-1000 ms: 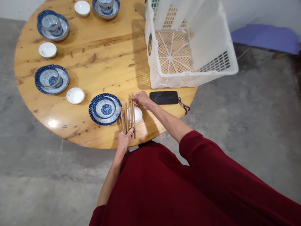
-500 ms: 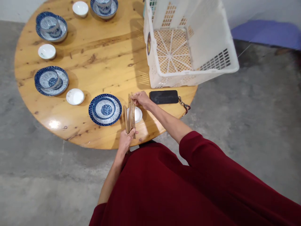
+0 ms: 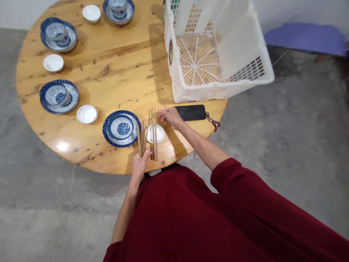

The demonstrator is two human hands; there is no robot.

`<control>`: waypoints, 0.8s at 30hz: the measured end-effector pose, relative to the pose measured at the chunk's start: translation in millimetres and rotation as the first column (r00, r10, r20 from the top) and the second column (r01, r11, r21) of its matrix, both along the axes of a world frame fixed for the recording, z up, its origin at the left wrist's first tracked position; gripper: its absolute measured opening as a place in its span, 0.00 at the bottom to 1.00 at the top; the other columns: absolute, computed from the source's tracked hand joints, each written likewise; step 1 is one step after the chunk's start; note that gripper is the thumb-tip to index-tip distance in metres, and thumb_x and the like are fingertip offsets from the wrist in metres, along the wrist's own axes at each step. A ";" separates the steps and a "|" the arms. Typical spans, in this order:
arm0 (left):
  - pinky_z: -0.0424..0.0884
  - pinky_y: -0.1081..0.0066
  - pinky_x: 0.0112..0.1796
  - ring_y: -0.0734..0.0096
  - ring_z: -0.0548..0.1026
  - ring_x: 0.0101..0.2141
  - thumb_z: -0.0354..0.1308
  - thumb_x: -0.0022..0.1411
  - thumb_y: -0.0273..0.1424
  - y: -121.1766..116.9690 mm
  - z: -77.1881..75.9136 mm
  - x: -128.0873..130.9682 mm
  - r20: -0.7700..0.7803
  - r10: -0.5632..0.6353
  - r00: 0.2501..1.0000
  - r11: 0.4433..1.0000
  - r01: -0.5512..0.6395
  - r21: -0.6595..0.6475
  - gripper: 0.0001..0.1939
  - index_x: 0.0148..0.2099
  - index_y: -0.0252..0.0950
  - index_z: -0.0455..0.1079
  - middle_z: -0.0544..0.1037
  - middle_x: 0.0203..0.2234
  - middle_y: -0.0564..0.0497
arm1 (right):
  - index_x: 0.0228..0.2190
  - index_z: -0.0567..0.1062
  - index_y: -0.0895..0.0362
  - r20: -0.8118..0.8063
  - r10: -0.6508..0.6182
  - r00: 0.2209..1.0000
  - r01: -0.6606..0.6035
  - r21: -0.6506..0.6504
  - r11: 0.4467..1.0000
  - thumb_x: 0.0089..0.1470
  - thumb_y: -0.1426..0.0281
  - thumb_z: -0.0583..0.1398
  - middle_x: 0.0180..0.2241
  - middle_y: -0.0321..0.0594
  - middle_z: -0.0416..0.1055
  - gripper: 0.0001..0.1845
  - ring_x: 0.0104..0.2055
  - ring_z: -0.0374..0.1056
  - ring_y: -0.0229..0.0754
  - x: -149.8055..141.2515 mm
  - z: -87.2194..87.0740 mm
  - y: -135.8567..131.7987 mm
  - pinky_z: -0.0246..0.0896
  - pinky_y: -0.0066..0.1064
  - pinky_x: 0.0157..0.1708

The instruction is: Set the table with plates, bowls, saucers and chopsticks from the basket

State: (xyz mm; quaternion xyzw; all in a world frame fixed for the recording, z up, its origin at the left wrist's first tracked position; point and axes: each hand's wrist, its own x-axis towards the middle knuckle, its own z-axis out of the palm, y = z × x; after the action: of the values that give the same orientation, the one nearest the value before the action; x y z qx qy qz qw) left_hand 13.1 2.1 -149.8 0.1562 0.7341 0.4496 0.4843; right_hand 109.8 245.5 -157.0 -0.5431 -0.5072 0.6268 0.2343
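No words we can read
We see an oval label point(image 3: 170, 52) on the side of the white basket point(image 3: 234, 43), too small and slanted for us to read.

Light: bright | glare: table point(image 3: 114, 83), front left | shadow: crate point(image 3: 229, 84), falling left | focus: slightly soft

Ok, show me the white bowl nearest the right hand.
The small round white bowl under wooden chopsticks; the three other white bowls sit farther left.

Chopsticks point(image 3: 139, 142) ptly behind L hand point(image 3: 139, 163)
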 end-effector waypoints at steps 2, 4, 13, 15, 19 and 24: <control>0.66 0.73 0.30 0.68 0.75 0.30 0.65 0.57 0.44 -5.7 5.4 -4.9 -0.009 0.032 0.999 0.999 -0.032 -0.010 0.20 0.41 0.32 0.80 0.82 0.31 0.44 | 0.19 0.70 0.58 0.032 -0.004 0.999 0.004 0.017 1.000 0.55 0.67 0.67 0.16 0.33 0.69 0.17 0.16 0.60 0.30 8.3 5.2 -5.3 0.51 0.21 0.17; 0.67 0.73 0.31 0.66 0.77 0.31 0.65 0.57 0.44 -12.3 9.9 -9.8 -0.021 0.046 0.999 0.999 -0.046 -0.011 0.19 0.40 0.32 0.80 0.82 0.31 0.44 | 0.19 0.70 0.58 0.065 -0.001 0.998 -0.002 0.045 0.999 0.55 0.68 0.66 0.14 0.32 0.66 0.17 0.16 0.59 0.31 17.2 10.9 -14.7 0.51 0.21 0.17; 0.69 0.71 0.33 0.66 0.77 0.32 0.63 0.59 0.45 -43.2 18.9 -24.4 -0.078 0.062 0.995 0.998 -0.062 0.005 0.20 0.43 0.33 0.80 0.82 0.31 0.46 | 0.18 0.71 0.57 0.254 0.145 0.956 -0.202 0.218 0.955 0.56 0.67 0.58 0.17 0.33 0.68 0.15 0.19 0.62 0.35 45.3 25.3 -83.1 0.54 0.25 0.24; 0.69 0.71 0.33 0.66 0.77 0.31 0.62 0.58 0.44 -47.8 20.3 -27.1 -0.085 0.063 0.994 0.998 -0.063 0.003 0.20 0.43 0.33 0.80 0.82 0.30 0.46 | 0.20 0.74 0.57 0.394 0.180 0.901 -0.292 0.245 0.925 0.57 0.66 0.58 0.20 0.35 0.72 0.16 0.23 0.67 0.38 40.4 28.2 -92.0 0.55 0.26 0.27; 0.69 0.71 0.33 0.65 0.77 0.32 0.62 0.58 0.44 -54.6 22.7 -33.3 -0.097 0.061 0.993 0.998 -0.061 -0.003 0.19 0.41 0.34 0.79 0.82 0.31 0.45 | 0.30 0.82 0.56 0.682 0.204 0.702 -0.451 0.204 0.869 0.60 0.62 0.58 0.32 0.43 0.81 0.15 0.37 0.75 0.47 21.1 36.9 -99.6 0.59 0.29 0.35; 0.68 0.71 0.33 0.63 0.77 0.33 0.62 0.58 0.44 -61.5 21.3 -41.1 -0.095 0.052 0.994 0.999 -0.051 0.011 0.19 0.41 0.34 0.79 0.83 0.32 0.44 | 0.37 0.84 0.56 0.822 0.225 0.522 -0.527 0.104 0.843 0.63 0.55 0.58 0.40 0.52 0.81 0.20 0.45 0.76 0.54 -1.1 41.9 -102.3 0.63 0.33 0.40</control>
State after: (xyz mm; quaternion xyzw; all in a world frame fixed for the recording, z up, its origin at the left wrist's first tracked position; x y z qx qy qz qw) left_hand -28.0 -59.4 -128.5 0.1607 0.7581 0.4572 0.4364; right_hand 108.7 143.2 -115.2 -0.5860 -0.7638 0.2628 -0.0647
